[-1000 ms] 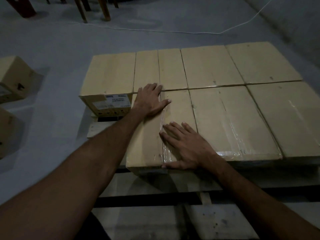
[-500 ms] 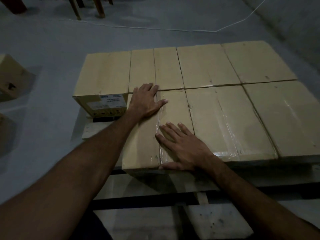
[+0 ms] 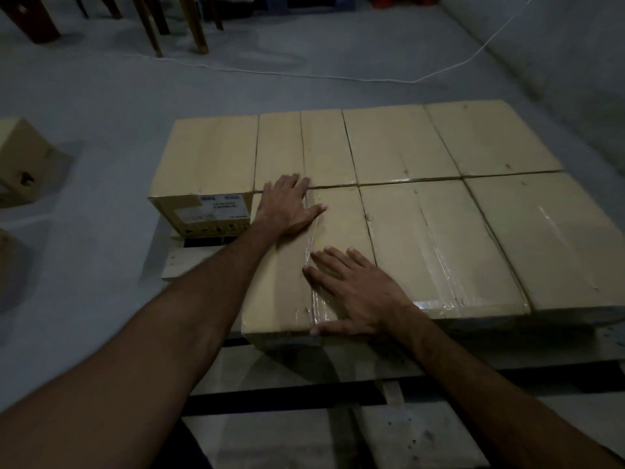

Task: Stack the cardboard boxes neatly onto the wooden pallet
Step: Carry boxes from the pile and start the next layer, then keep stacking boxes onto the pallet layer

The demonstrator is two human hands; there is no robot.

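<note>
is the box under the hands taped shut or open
Taped shut: clear tape runs along the closed flaps of the box, both hands flat on top.

Beyond the work we see a dusty grey concrete floor (image 3: pixel 101 106), a thin white cable (image 3: pixel 304 75) trailing across it toward the pale wall (image 3: pixel 558 45) at right, brown wooden furniture legs (image 3: pixel 148 25) standing at the far edge, and a dark red leg (image 3: pixel 37 22) at top left.
</note>
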